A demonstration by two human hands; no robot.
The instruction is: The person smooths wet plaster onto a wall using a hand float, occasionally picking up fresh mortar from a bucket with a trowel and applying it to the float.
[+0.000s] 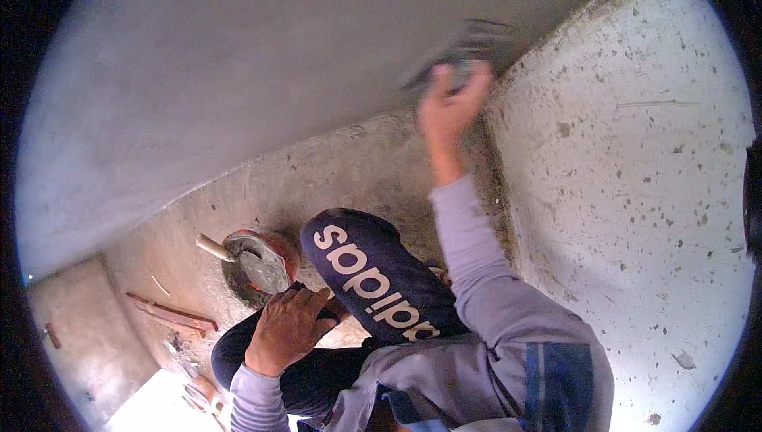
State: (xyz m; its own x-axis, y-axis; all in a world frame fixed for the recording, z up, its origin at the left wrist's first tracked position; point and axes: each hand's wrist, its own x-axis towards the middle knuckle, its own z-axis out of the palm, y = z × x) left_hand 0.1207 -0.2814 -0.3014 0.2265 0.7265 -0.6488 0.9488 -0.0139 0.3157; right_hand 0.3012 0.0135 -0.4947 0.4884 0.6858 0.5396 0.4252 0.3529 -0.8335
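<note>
One flat, dark trowel (464,52), blurred, is clamped in the fingers of the right hand (450,115); whether its blade touches the smooth grey wall (238,51) beyond, I cannot tell. Just right of those fingers, a pale, speckled wall (611,154) closes off the corner. Below them, a bent leg in dark trousers (349,238) stands between the two hands. The left hand (284,329) lies over the other leg, fingers close together; whether they grip anything, I cannot tell. Just beyond them sits a reddish bucket (284,246) of wet grey mortar (266,272), a pale handle (214,247) jutting over its rim. Farther left lies a reddish-brown strip (171,311).
</note>
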